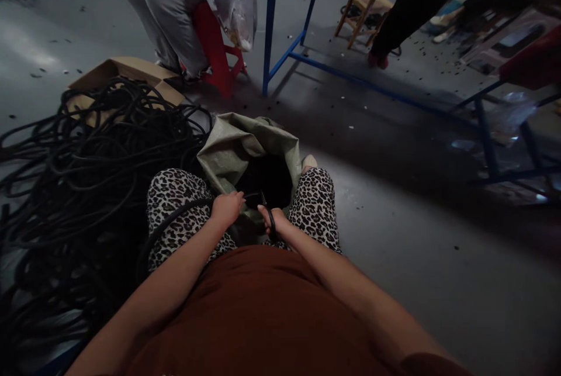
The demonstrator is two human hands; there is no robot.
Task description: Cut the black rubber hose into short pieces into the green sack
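My left hand (227,209) is closed round a black hose (182,210) that comes in over my left thigh from the lower left. In my right hand (274,221) is a dark curved tool handle (269,218); a dark piece links it to the tip of the hose, and its exact shape is too dim to tell. Both hands are close together between my knees, just in front of an open grey-green sack (234,139). The inside of the sack is dark, so its contents cannot be made out.
A large tangle of black hoses (105,159) spreads at the left, partly over a cardboard box (131,66). A seated person's legs (170,7), a red stool (219,48) and a blue table frame (270,25) stand ahead. Another person's leg (407,7) is farther right.
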